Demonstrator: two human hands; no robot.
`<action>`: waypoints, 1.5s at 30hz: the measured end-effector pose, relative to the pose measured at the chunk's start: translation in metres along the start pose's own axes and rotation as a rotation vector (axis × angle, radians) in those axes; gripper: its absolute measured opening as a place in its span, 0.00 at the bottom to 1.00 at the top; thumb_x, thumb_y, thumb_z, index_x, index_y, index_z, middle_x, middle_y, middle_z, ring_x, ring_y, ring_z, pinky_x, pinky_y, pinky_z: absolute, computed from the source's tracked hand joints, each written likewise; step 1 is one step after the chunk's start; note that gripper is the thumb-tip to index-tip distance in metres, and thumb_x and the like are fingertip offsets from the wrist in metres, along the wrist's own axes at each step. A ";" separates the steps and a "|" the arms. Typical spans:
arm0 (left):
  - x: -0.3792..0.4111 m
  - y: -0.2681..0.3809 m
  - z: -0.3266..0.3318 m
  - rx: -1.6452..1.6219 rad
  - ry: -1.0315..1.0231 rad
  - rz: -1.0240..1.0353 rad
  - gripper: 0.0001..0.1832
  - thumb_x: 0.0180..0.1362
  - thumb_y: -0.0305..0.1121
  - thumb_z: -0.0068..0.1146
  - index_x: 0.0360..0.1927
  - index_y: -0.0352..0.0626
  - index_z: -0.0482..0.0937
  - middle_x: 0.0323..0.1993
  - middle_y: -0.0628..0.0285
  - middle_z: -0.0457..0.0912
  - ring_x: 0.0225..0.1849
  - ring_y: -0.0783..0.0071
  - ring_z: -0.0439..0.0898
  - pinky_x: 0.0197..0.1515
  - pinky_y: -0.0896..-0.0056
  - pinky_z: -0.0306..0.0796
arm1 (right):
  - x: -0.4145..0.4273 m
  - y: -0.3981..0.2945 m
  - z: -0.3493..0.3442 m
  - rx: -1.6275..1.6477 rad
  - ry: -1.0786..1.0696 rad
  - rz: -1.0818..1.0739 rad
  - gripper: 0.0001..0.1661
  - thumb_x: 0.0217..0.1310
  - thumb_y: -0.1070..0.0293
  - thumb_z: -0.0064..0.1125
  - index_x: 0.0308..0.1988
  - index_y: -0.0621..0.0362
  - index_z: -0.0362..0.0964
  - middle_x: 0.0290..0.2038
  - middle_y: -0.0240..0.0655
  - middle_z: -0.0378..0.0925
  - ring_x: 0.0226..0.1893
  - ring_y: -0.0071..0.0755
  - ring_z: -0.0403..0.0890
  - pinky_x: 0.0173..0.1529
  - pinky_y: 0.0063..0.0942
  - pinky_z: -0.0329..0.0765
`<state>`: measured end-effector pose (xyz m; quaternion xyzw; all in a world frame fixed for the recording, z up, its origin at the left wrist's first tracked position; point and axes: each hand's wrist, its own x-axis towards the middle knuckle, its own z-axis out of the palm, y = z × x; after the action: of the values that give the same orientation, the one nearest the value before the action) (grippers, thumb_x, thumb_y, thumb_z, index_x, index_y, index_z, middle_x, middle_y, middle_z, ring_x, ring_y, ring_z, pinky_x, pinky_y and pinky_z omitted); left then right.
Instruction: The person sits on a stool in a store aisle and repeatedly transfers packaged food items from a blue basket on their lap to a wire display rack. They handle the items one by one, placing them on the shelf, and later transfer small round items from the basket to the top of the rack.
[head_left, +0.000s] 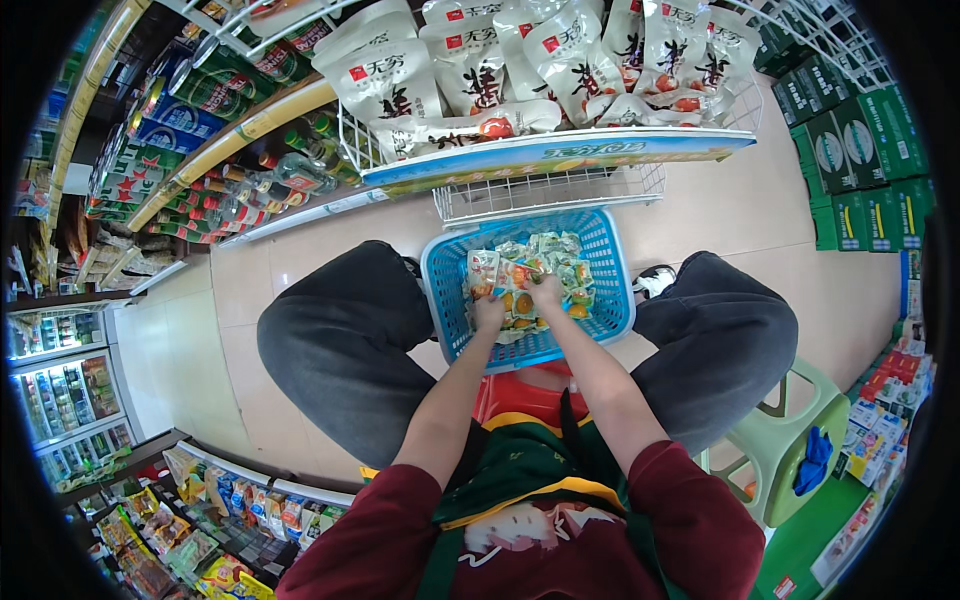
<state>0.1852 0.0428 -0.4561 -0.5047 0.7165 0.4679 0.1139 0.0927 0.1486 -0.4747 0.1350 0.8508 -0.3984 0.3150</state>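
Observation:
A blue plastic basket (619, 300) stands between my knees, filled with small snack packets (562, 255), mostly green and white with orange pictures. My left hand (489, 313) is down in the basket at the lower edge of the packets, just under a white and red pouch (483, 268). My right hand (546, 291) lies over the middle of the pile, with its fingers at a packet with an orange picture (516, 276). Whether either hand grips a packet cannot be made out. Beyond the basket, a white wire rack (547, 195) holds larger white pouches (480, 71).
Shelves of cans (217, 84) and bottles (255, 195) run along the left. Green cartons (862, 146) are stacked at the right. A pale green plastic stool (814, 450) with blue gloves (813, 459) stands by my right leg. Bagged snacks (169, 525) fill a shelf at lower left.

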 end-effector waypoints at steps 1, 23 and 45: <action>0.002 -0.008 0.006 -0.145 -0.121 -0.087 0.16 0.57 0.40 0.53 0.41 0.39 0.80 0.30 0.58 0.82 0.36 0.62 0.81 0.43 0.61 0.74 | -0.007 -0.006 -0.001 -0.171 0.052 -0.030 0.22 0.47 0.65 0.73 0.43 0.62 0.79 0.35 0.45 0.83 0.35 0.44 0.84 0.42 0.37 0.79; -0.030 0.027 -0.009 -0.749 -0.284 0.209 0.04 0.62 0.25 0.53 0.34 0.40 0.79 0.32 0.65 0.83 0.32 0.82 0.79 0.35 0.80 0.72 | -0.093 -0.010 -0.040 0.243 0.297 -0.273 0.42 0.59 0.61 0.60 0.64 0.72 0.51 0.62 0.61 0.57 0.59 0.55 0.65 0.62 0.41 0.65; -0.238 0.193 -0.142 -0.638 -0.584 0.756 0.02 0.62 0.21 0.54 0.33 0.33 0.77 0.30 0.67 0.81 0.33 0.86 0.77 0.37 0.82 0.71 | -0.245 -0.143 -0.257 0.644 -0.071 -0.626 0.20 0.69 0.63 0.54 0.28 0.68 0.77 0.24 0.28 0.76 0.22 0.13 0.70 0.26 0.16 0.66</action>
<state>0.1799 0.0880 -0.1217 -0.0727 0.6094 0.7891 -0.0262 0.1013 0.2580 -0.1076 -0.0512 0.6719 -0.7234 0.1501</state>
